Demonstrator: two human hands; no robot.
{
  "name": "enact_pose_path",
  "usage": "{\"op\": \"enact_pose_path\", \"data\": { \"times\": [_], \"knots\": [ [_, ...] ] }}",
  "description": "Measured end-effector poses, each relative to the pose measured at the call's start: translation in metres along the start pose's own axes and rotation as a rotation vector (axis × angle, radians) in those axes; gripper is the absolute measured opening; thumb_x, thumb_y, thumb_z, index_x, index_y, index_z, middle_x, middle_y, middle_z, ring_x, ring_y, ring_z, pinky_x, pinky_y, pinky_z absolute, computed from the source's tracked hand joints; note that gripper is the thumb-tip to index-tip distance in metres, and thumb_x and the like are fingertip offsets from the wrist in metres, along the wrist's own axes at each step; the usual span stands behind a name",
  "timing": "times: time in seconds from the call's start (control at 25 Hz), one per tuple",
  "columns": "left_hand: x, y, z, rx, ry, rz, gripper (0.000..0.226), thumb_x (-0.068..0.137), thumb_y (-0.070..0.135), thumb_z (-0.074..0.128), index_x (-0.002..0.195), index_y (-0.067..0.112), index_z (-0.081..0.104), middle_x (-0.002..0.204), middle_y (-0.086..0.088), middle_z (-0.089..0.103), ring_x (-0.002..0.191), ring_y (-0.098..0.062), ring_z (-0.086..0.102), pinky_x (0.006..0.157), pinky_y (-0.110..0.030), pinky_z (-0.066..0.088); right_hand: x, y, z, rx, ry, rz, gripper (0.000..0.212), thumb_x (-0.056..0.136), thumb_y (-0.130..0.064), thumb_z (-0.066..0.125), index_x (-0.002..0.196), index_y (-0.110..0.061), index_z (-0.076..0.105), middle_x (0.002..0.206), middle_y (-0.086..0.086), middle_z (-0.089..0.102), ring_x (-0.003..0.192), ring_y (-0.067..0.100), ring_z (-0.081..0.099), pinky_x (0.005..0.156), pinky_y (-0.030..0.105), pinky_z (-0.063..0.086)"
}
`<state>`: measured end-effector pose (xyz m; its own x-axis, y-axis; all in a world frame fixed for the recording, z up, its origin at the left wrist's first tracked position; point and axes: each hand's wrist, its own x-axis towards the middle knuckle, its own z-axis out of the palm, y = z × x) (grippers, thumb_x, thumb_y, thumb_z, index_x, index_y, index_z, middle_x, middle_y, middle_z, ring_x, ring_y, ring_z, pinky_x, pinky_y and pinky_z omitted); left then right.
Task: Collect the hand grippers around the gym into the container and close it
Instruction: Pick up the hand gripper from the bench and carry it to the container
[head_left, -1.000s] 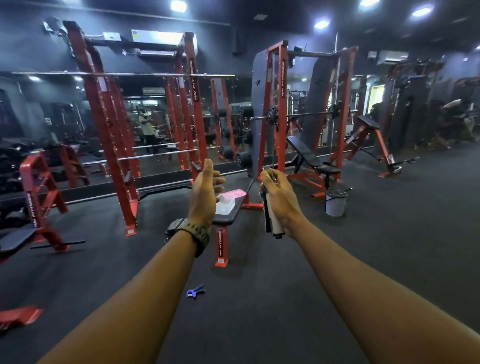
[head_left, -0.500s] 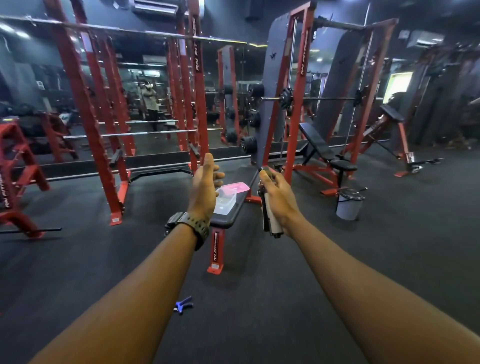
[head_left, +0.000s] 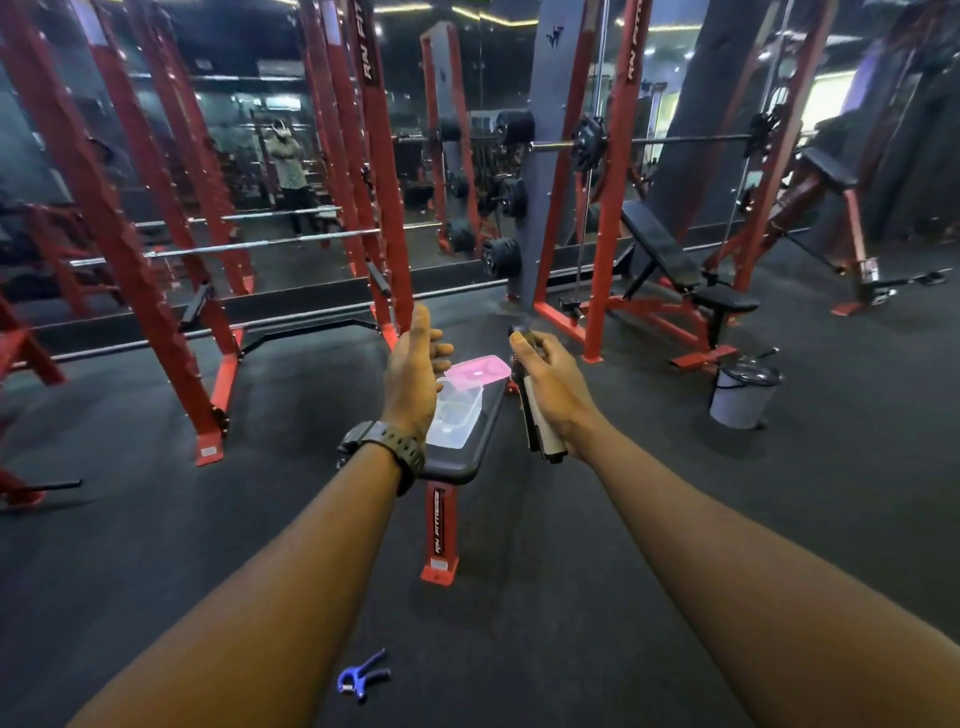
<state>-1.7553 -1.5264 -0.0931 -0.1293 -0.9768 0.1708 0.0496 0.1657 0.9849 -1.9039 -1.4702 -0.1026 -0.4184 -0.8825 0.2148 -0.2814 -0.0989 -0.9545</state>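
Closer now than a moment ago, the counter (head_left: 457, 462) and its clear container (head_left: 457, 415) are sitting just beyond both raised hands.

Gripping a black-and-beige hand gripper (head_left: 537, 415), the right hand (head_left: 556, 389) is holding it upright beside the container, whose pink lid (head_left: 480, 371) is lying at its far end. Fingers relaxed, the left hand (head_left: 413, 374) is hovering wide. A blue hand gripper (head_left: 361, 675) is lying on the floor.
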Motion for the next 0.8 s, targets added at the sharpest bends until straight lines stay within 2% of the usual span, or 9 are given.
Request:
{"op": "enact_pose_path", "data": {
  "times": [0.08, 0.2, 0.28, 0.36, 0.48, 0.56, 0.68, 0.8],
  "knots": [
    [0.061, -0.026, 0.019, 0.021, 0.026, -0.015, 0.070, 0.093, 0.071, 0.032, 0.115, 0.011, 0.062, 0.116, -0.017, 0.068, 0.109, -0.035, 0.065, 0.096, -0.048, 0.053, 0.066, 0.030, 0.009, -0.011, -0.018, 0.022, 0.042, 0.096, -0.052, 0.051, 0.125, -0.022, 0.060, 0.114, -0.002, 0.066, 0.103, 0.014, 0.062, 0.083, 0.025, 0.044],
    [0.142, -0.055, 0.042, 0.021, 0.070, -0.039, 0.067, 0.097, 0.066, 0.032, 0.117, 0.010, 0.062, 0.118, -0.018, 0.068, 0.097, -0.024, 0.065, 0.092, -0.043, 0.053, 0.157, 0.065, 0.021, -0.005, -0.042, 0.062, 0.041, 0.097, -0.049, 0.052, 0.124, -0.020, 0.061, 0.109, -0.004, 0.066, 0.094, 0.008, 0.060, 0.075, 0.017, 0.040],
    [0.186, -0.070, 0.052, 0.032, 0.082, -0.052, 0.066, 0.098, 0.065, 0.032, 0.117, 0.010, 0.063, 0.118, -0.018, 0.068, 0.095, -0.021, 0.063, 0.090, -0.041, 0.053, 0.206, 0.085, 0.033, 0.000, -0.059, 0.080, 0.038, 0.096, -0.050, 0.053, 0.122, -0.023, 0.062, 0.110, -0.004, 0.067, 0.098, 0.010, 0.061, 0.082, 0.023, 0.044],
    [0.235, -0.088, 0.059, 0.034, 0.100, -0.081, 0.063, 0.098, 0.064, 0.032, 0.114, 0.012, 0.063, 0.117, -0.017, 0.069, 0.099, -0.026, 0.065, 0.092, -0.041, 0.052, 0.256, 0.106, 0.049, -0.016, -0.100, 0.088, 0.040, 0.091, -0.057, 0.054, 0.119, -0.029, 0.062, 0.117, -0.003, 0.067, 0.108, 0.014, 0.062, 0.096, 0.032, 0.048],
    [0.314, -0.123, 0.069, 0.016, 0.127, -0.129, 0.062, 0.093, 0.068, 0.032, 0.108, 0.017, 0.064, 0.114, -0.014, 0.071, 0.108, -0.032, 0.066, 0.094, -0.044, 0.052, 0.333, 0.143, 0.079, -0.066, -0.131, 0.117, 0.055, 0.079, -0.069, 0.052, 0.120, -0.032, 0.062, 0.121, -0.003, 0.067, 0.112, 0.017, 0.063, 0.103, 0.041, 0.047],
    [0.356, -0.148, 0.072, 0.003, 0.116, -0.155, 0.065, 0.095, 0.067, 0.033, 0.112, 0.012, 0.064, 0.114, -0.014, 0.071, 0.102, -0.028, 0.068, 0.090, -0.040, 0.052, 0.371, 0.162, 0.096, -0.086, -0.161, 0.127, 0.053, 0.086, -0.063, 0.053, 0.124, -0.028, 0.061, 0.121, -0.003, 0.066, 0.112, 0.017, 0.062, 0.103, 0.040, 0.047],
    [0.427, -0.186, 0.069, -0.004, 0.132, -0.229, 0.066, 0.098, 0.063, 0.032, 0.115, 0.008, 0.064, 0.115, -0.017, 0.070, 0.097, -0.024, 0.066, 0.083, -0.035, 0.049, 0.437, 0.192, 0.127, -0.117, -0.208, 0.197, 0.040, 0.096, -0.047, 0.054, 0.127, -0.022, 0.059, 0.118, -0.006, 0.063, 0.110, 0.012, 0.058, 0.092, 0.028, 0.040],
    [0.487, -0.219, 0.062, 0.013, 0.149, -0.304, 0.066, 0.092, 0.070, 0.033, 0.109, 0.014, 0.065, 0.112, -0.012, 0.071, 0.099, -0.023, 0.067, 0.081, -0.033, 0.048, 0.496, 0.223, 0.159, -0.150, -0.235, 0.232, 0.037, 0.097, -0.046, 0.053, 0.123, -0.022, 0.061, 0.116, -0.004, 0.064, 0.110, 0.016, 0.059, 0.091, 0.029, 0.040]
  ]
}}
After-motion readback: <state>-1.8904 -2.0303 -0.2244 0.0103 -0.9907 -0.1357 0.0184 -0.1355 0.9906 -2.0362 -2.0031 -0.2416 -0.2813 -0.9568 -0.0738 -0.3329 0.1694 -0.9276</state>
